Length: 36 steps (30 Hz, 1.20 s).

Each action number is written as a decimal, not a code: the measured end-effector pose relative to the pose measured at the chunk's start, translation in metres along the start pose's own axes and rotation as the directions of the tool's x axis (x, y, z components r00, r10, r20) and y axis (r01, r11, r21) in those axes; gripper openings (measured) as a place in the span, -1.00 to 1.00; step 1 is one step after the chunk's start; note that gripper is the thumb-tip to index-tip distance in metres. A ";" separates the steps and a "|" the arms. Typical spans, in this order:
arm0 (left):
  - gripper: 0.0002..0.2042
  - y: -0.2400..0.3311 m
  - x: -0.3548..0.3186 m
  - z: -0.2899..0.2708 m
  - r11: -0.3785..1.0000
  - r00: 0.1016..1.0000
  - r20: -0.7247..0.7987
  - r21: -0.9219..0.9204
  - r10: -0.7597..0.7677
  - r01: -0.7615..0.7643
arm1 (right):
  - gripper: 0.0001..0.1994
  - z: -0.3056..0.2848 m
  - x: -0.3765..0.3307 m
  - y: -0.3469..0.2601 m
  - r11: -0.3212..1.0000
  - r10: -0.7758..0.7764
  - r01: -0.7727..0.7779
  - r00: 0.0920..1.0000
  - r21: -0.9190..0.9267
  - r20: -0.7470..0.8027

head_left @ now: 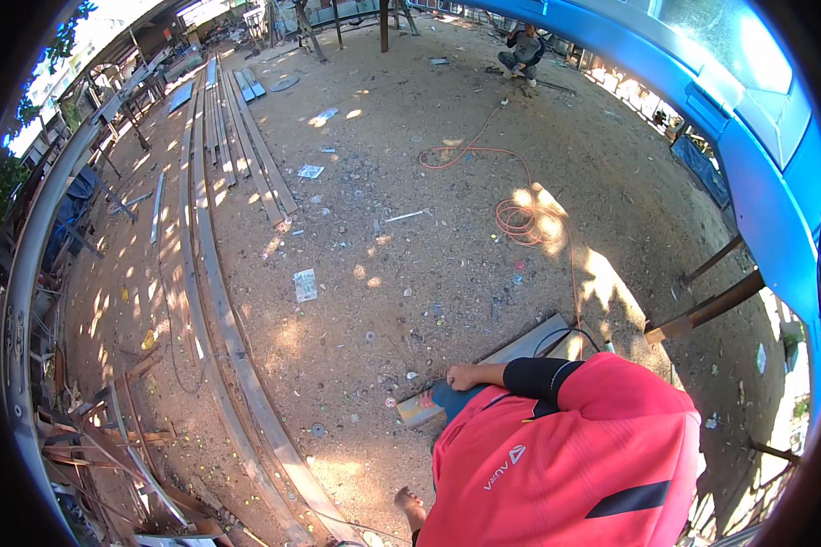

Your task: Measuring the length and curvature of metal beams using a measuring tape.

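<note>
My right hand (466, 376) reaches leftward from the black sleeve (535, 376), its fingers curled. Whatever they may hold is too small or hidden. Blue cloth over my leg (453, 398) lies directly below the hand. Just beyond it, a flat metal plate or board (417, 409) rests aslant on the ground, partly covered by my arm and red shirt (566, 456). A black cable (556, 336) loops over that board's far part. My left hand is out of sight. A bare foot (410, 504) shows at the bottom.
Long metal bars (212, 264) run along the ground on the left. An orange cord (520, 221) lies coiled ahead, stretching toward another person (523, 53) crouching far off. Scrap metal (123, 438) is heaped at lower left. A large blue metal structure (739, 164) overhangs the right.
</note>
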<state>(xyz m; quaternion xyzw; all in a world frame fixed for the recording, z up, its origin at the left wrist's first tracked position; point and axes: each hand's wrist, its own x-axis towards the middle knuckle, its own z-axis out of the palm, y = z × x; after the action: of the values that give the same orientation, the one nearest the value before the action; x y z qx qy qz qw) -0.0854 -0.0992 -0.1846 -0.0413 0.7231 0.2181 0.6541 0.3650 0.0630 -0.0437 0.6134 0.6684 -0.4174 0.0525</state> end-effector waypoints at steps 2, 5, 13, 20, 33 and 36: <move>-0.88 0.019 -0.013 0.001 0.965 0.966 0.049 0.061 0.252 -0.255 | -0.63 0.009 0.000 0.005 1.000 0.009 -0.009 1.000 0.000 -0.027; -0.86 0.039 -0.040 0.023 0.970 0.969 -0.051 -0.003 0.242 -0.243 | -0.64 0.019 -0.004 0.004 0.999 0.039 -0.037 0.998 0.024 -0.052; -0.80 0.012 -0.058 0.058 0.923 0.921 0.082 0.006 0.382 -0.384 | -0.65 0.019 -0.009 -0.008 0.997 0.074 -0.075 0.996 0.020 0.050; -0.82 -0.063 -0.020 0.044 0.921 0.916 0.105 0.008 0.387 -0.390 | -0.64 0.028 -0.007 -0.017 0.998 0.035 -0.032 0.998 -0.048 0.061; -0.82 -0.062 -0.037 0.019 0.949 0.963 0.128 -0.243 0.239 -0.203 | -0.71 0.032 -0.025 -0.056 0.994 -0.036 0.038 0.999 -0.099 0.027; -0.82 -0.077 -0.058 -0.012 0.903 0.976 0.050 -0.392 0.212 -0.176 | -0.70 0.031 -0.027 -0.093 0.993 -0.028 0.036 0.997 -0.115 0.073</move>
<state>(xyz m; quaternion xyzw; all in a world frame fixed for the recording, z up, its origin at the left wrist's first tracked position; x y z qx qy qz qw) -0.0619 -0.1866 -0.1479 -0.0867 0.6360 0.4216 0.6405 0.2774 0.0321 -0.0024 0.5831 0.6991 -0.4002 0.1050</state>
